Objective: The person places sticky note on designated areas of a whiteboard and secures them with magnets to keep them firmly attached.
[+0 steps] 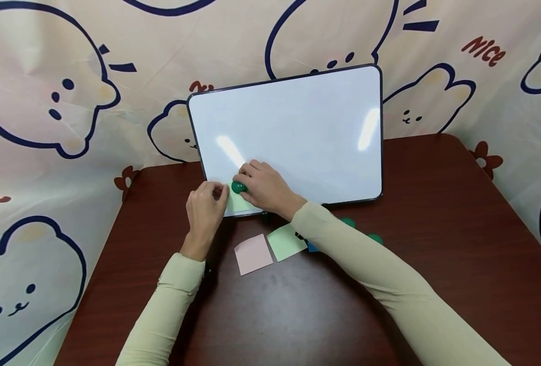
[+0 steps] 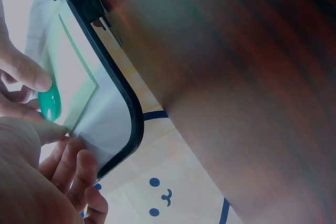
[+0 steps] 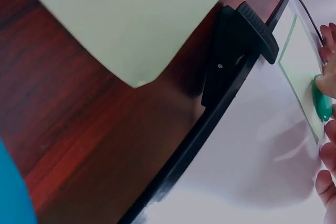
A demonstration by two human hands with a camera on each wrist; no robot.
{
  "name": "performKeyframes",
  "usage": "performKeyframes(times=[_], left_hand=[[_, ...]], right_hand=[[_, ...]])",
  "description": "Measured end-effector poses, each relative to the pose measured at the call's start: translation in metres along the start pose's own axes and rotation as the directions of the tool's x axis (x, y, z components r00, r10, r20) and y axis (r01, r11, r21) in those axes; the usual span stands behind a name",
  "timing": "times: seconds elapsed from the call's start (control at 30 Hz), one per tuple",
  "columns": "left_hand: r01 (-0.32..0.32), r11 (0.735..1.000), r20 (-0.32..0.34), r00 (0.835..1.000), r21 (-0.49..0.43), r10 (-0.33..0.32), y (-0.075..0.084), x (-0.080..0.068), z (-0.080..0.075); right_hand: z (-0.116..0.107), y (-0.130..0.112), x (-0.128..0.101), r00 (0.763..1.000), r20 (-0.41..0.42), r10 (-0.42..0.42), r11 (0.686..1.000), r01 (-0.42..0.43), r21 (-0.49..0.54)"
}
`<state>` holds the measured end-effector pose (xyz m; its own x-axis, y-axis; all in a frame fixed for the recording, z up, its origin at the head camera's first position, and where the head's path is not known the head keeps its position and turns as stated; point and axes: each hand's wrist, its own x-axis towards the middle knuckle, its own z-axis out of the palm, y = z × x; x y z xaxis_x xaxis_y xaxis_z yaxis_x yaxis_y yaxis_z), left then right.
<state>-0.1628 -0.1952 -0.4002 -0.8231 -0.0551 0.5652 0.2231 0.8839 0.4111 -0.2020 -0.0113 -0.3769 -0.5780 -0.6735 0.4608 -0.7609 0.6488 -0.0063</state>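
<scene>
Brown table [image 1: 435, 264] w/ cartoon-bear cloth [image 1: 46, 152] behind. Whiteboard [image 1: 298, 127] stands tilted at the back edge. Right hand [image 1: 263, 185] pinches a green magnet [image 1: 238, 187] against a pale green note [image 1: 239, 202] at the board's lower left corner. Left hand [image 1: 205, 207] has fingers curled, pinching the note's edge just beside the magnet. Pink note [image 1: 253, 253] & another green note [image 1: 286, 241] lie flat on the table, touching; more magnets [image 1: 374, 238] partly hidden behind the right sleeve.

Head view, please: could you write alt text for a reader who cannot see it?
A right hand pinches a green magnet over a green sticky note at the lower left corner of a whiteboard, while the left hand holds the note's edge. A pink note and another green note lie on the brown table.
</scene>
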Motion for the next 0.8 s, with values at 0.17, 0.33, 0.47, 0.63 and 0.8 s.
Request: performKeyframes(times=[0.17,0.33,0.47,0.63,0.8], left_hand=[[-0.008,1.0,-0.008,1.0,0.003,0.008,-0.001,-0.003,-0.002],[0.005,1.0,-0.023,1.0,-0.019,-0.005,0.0,-0.002,-0.002],[0.035,0.999,-0.031,0.999,-0.03,-0.036,0.002,-0.004,-0.002],[0.063,0.997,0.006,0.998,-0.05,-0.062,0.005,-0.012,-0.008],[-0.086,0.996,0.132,0.987,-0.02,0.088,0.006,-0.022,-0.015]], right_hand=[[0.0,-0.002,-0.006,1.0,-0.004,0.004,1.0,-0.004,0.013],[-0.01,-0.005,-0.017,0.998,-0.036,0.046,0.997,-0.044,0.056],[-0.02,-0.007,-0.031,0.996,-0.051,0.067,0.99,-0.06,0.126],[-0.03,-0.01,-0.062,0.999,-0.042,0.034,0.979,-0.025,0.204],[-0.035,-0.004,-0.093,0.999,-0.03,-0.029,0.981,0.034,0.19]])
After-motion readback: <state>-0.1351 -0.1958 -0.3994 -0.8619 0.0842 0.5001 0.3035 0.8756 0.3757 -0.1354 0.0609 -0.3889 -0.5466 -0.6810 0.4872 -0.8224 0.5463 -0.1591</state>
